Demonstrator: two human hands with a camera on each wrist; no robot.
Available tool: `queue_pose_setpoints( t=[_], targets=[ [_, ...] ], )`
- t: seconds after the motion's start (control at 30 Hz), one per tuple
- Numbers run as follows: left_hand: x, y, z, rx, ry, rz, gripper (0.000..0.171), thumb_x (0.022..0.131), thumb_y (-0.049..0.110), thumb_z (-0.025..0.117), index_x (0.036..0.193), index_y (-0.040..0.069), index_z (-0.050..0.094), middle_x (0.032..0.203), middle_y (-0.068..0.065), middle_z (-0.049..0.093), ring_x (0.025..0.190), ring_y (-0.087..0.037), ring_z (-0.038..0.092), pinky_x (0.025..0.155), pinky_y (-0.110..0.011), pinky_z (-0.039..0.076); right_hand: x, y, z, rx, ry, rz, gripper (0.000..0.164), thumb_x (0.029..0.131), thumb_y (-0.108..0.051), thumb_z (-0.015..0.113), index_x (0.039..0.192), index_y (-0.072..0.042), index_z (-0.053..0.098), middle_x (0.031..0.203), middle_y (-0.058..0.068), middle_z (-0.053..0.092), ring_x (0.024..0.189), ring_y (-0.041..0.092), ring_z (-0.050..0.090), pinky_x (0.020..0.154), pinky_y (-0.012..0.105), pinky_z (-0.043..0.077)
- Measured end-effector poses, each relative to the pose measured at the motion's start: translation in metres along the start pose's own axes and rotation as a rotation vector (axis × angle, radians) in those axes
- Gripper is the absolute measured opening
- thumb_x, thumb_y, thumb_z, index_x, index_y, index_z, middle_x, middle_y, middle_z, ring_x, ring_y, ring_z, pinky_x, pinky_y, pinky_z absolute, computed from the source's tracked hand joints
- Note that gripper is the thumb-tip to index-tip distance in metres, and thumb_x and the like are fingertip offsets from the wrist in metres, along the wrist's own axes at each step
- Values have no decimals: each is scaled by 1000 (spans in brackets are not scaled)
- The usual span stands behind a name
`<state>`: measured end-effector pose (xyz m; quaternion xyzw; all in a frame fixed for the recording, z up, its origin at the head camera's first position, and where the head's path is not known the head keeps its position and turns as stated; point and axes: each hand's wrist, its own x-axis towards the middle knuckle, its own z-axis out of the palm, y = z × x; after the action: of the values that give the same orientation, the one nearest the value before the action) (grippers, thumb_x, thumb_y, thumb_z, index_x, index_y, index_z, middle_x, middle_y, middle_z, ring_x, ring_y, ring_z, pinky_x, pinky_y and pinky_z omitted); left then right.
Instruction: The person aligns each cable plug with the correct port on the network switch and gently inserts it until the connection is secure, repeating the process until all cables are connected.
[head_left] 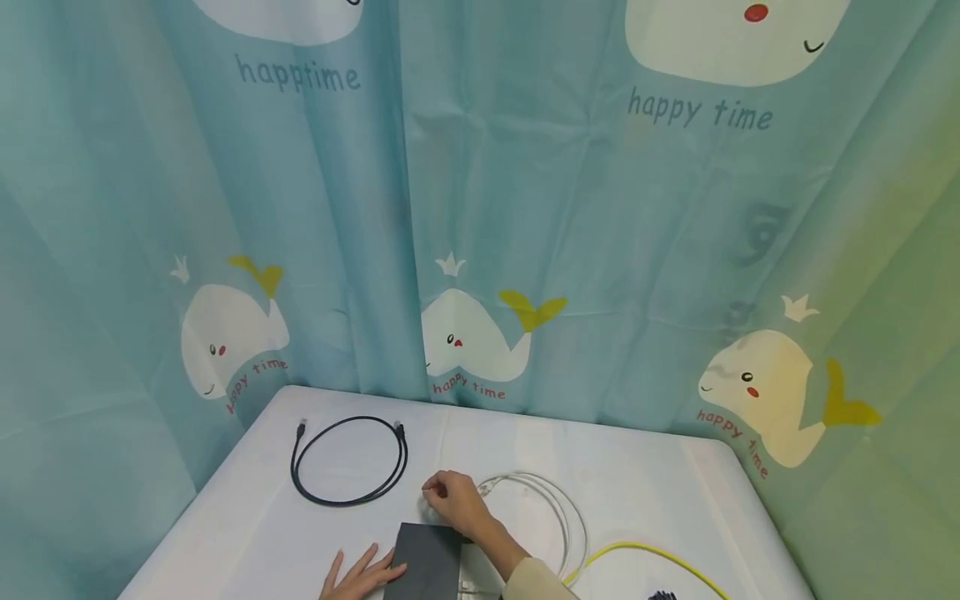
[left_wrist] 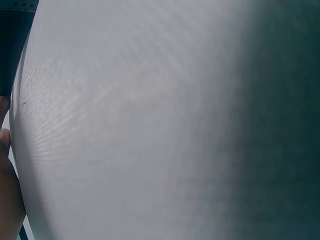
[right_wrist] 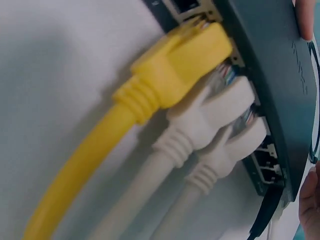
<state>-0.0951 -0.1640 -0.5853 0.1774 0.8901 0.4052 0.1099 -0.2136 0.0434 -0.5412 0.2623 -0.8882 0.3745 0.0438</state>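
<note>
To my left I have the black Ethernet cable (head_left: 337,504), looped, apart from both hands. Next, the left hand (head_left: 360,577) lies with fingers spread, touching the left edge of the network switch (head_left: 426,562) on the table (head_left: 225,533). Its long axis runs away from the person; the port side faces right, carrying a yellow plug (right_wrist: 182,65) and two white plugs (right_wrist: 227,107). By the far right corner, the right hand (head_left: 456,504) curls fingers toward thumb; I can't tell whether it grips anything. I'd judge cabling in hand, the next move calling for a steadied switch.
</note>
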Motion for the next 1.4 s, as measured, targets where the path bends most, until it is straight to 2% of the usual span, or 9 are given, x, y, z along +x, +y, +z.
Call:
queue_pose_setpoints(
  t=[0.17, 0.3, 0.33, 0.53, 0.67, 0.8, 0.97, 1.17, 1.4],
  targets=[
    [1, 0, -2, -18, -36, -6, 41, 90, 45, 57, 130, 39, 56, 143, -6, 43, 138, -37, 19, 99, -64, -16, 2, -3, 5, 25, 20, 6, 5, 87, -11, 66, 87, -8, 70, 74, -10, 58, 67, 1, 49, 62, 20, 47],
    [1, 0, -3, 2, -38, 0, 42, 89, 45, 57, 131, 38, 56, 142, -6, 43, 137, -38, 20, 98, -66, -10, 4, -4, 7, 22, 25, 17, 5, 87, -10, 66, 86, -7, 69, 75, -9, 59, 68, 2, 50, 62, 21, 47],
    [1, 0, -3, -2, -36, 1, 42, 89, 46, 57, 131, 38, 56, 142, -6, 43, 137, -38, 20, 98, -66, -11, 4, -4, 8, 21, 24, 21, 5, 87, -10, 66, 86, -7, 69, 75, -9, 59, 68, 2, 50, 63, 21, 48],
    [-5, 1, 1, -39, 1, 36, 40, 90, 43, 56, 131, 40, 55, 142, -1, 43, 139, -22, 19, 100, -48, -26, 6, -7, 14, 45, 6, 21, 5, 86, -8, 66, 87, -6, 70, 76, -8, 59, 69, 2, 51, 63, 21, 47],
    [-5, 0, 4, -10, 24, 60, 40, 90, 42, 57, 130, 41, 55, 142, 4, 43, 138, -12, 19, 100, -56, -18, 6, -10, 17, 34, -1, 17, 5, 86, -8, 66, 86, -6, 70, 77, -8, 56, 69, 2, 50, 62, 20, 47],
    [-5, -2, 2, -26, 24, 82, 42, 90, 40, 58, 131, 41, 54, 143, 4, 42, 139, -10, 17, 99, -59, -15, 9, -12, 19, 5, 17, 5, 4, 85, -7, 66, 86, -6, 70, 78, -5, 55, 69, 4, 51, 60, 20, 47],
    [-3, -6, -3, -30, 8, 124, 48, 89, 37, 61, 136, 38, 50, 145, 1, 39, 140, -18, 17, 97, -65, -11, 17, -13, 17, -36, 1, 17, 5, 85, -7, 66, 88, -7, 70, 80, -4, 55, 71, 5, 52, 62, 19, 47],
    [-2, -5, -5, -41, -38, 107, 49, 90, 37, 60, 137, 37, 49, 146, 0, 38, 139, -33, 19, 96, -68, -9, 26, -13, 14, -82, -59, 44, 6, 85, -9, 68, 90, -8, 69, 83, -3, 51, 72, 6, 53, 61, 20, 47],
    [-2, -6, -8, -52, -62, 100, 49, 90, 37, 59, 138, 38, 47, 147, 0, 37, 139, -31, 18, 95, -68, -8, 32, -10, 17, -97, -79, 55, 6, 86, -11, 68, 92, -9, 69, 85, -3, 53, 75, 7, 53, 63, 20, 48]
  ],
)
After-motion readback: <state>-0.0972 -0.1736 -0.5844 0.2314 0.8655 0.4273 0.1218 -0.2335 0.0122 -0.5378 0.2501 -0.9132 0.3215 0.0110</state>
